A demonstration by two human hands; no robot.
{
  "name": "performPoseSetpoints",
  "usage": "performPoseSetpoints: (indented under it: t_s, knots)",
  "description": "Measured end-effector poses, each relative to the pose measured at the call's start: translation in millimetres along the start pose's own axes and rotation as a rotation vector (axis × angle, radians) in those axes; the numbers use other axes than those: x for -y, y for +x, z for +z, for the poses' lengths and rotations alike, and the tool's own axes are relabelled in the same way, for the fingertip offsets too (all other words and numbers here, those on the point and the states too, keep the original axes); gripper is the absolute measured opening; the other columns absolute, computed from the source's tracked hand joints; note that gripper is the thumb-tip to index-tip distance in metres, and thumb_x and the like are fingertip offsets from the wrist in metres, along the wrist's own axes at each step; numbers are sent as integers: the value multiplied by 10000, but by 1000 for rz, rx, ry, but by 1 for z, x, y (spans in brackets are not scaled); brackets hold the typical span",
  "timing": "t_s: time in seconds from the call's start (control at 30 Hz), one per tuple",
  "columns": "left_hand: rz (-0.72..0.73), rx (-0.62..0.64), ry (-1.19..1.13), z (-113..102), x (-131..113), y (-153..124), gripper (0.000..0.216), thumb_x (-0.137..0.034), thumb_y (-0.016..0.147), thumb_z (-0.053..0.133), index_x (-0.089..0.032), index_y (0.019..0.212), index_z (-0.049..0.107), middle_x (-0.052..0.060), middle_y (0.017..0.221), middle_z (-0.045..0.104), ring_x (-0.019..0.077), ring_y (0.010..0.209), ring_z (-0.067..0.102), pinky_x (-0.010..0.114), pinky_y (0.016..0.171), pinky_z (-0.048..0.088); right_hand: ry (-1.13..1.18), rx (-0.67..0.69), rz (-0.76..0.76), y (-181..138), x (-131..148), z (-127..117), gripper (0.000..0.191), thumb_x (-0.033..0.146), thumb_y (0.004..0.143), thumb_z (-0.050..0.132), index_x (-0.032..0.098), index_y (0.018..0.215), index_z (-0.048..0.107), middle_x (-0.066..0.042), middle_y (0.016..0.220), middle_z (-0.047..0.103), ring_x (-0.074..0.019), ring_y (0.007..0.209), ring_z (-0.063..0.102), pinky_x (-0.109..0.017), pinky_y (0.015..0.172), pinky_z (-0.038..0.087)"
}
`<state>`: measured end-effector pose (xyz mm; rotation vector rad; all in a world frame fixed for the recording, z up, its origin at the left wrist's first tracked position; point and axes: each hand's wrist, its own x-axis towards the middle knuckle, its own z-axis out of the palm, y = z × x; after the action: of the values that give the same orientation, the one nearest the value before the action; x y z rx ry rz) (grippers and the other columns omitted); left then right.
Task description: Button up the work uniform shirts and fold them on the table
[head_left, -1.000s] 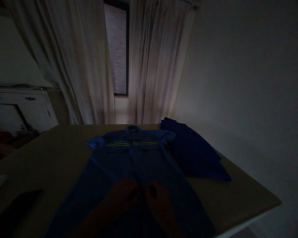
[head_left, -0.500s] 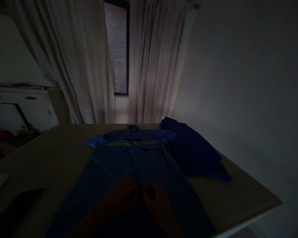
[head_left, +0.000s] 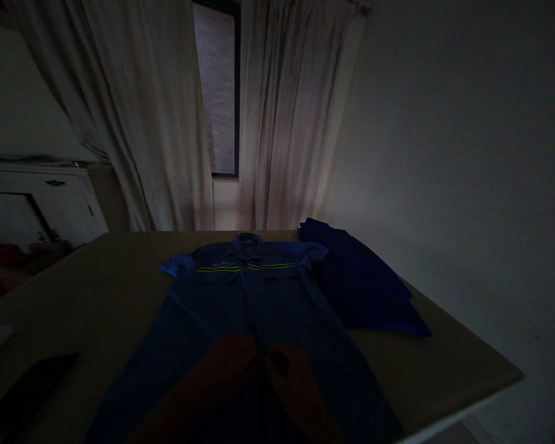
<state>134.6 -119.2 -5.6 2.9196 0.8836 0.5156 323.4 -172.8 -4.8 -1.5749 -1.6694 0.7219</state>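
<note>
A blue work shirt with a yellow-green reflective stripe across the chest lies spread face up on the table, collar away from me. My left hand and my right hand rest side by side on its lower front, at the middle placket. Both hands have curled fingers that pinch at the fabric there, and their fingertips nearly touch. The room is very dark, so finger detail is faint.
A second dark blue garment lies in a heap at the shirt's right, near the table's right edge. A dark flat object sits at the near left. Curtains and a window stand behind; a white cabinet is at left.
My two hands have drawn closer together over the shirt's middle placket; the gap between them has closed. The shirt and the other garment have not moved.
</note>
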Motion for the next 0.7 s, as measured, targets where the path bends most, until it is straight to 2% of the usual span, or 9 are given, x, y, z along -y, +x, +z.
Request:
performPoseSetpoints:
  t_s: [0.2, 0.3, 0.43, 0.57, 0.7]
  knots:
    - [-57, 1, -100, -1, -1, -1, 123, -280, 1019, 480, -238, 973, 586, -15, 942, 667, 164, 862, 626, 297, 806, 428, -34, 5, 0, 1, 0, 0, 177, 253, 906, 594, 182, 852, 746, -34, 800, 734, -174, 724, 654, -258, 668, 435]
    - [-90, 14, -116, -2, -1, 0, 89, -265, 1009, 501, -232, 983, 580, -13, 942, 662, 169, 872, 627, 296, 797, 431, -10, 4, -26, -1, 0, -1, 200, 287, 926, 582, 189, 856, 742, -31, 806, 731, -175, 741, 651, -260, 687, 434]
    - [-97, 33, -105, -2, -3, 2, 88, -230, 999, 498, -224, 972, 581, -4, 938, 664, 175, 859, 628, 301, 790, 435, 5, -49, 19, -2, 2, -4, 275, 316, 962, 520, 189, 846, 734, -43, 841, 731, -189, 806, 651, -263, 700, 437]
    - [-118, 53, -153, -3, -4, 2, 126, -247, 1010, 472, -223, 965, 588, 4, 948, 671, 170, 852, 624, 292, 771, 436, 69, 45, 9, 1, 4, -4, 213, 231, 919, 543, 180, 814, 721, -18, 774, 717, -167, 730, 646, -245, 644, 417]
    - [-137, 77, -195, -1, -2, 1, 138, -276, 1019, 460, -238, 993, 590, 3, 984, 672, 175, 894, 625, 298, 805, 432, 103, 60, 3, 2, 0, -3, 161, 185, 863, 575, 192, 889, 734, -21, 835, 733, -176, 776, 663, -250, 689, 444]
